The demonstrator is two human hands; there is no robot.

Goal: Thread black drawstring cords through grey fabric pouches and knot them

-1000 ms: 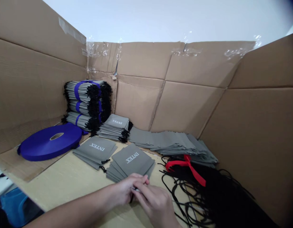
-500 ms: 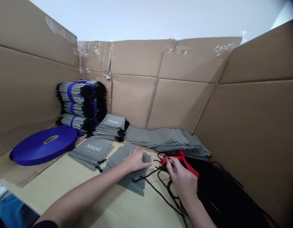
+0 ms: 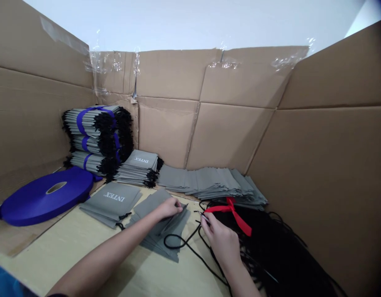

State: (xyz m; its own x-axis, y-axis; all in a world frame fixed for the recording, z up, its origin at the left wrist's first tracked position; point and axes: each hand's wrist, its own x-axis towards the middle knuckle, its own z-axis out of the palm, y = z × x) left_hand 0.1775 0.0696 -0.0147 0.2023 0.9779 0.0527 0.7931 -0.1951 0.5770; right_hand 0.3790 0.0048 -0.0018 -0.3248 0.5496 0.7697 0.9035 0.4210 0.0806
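My left hand is closed on the top edge of a grey drawstring pouch that lies on the small pile in front of me. My right hand pinches a thin tool with a black cord looping from it across the table to the pouch. The right hand sits beside a big bundle of black cords tied with a red ribbon.
A pile of grey INTEX pouches lies to the left, with another behind it. Bundles bound in purple tape stand in the corner. A purple tape roll lies far left. Flat pouches fan along the cardboard back wall.
Both hands have gone from close together near me out to the pile. The left hand took the pouch's edge; the right moved to the cord bundle and a cord loop now trails out.
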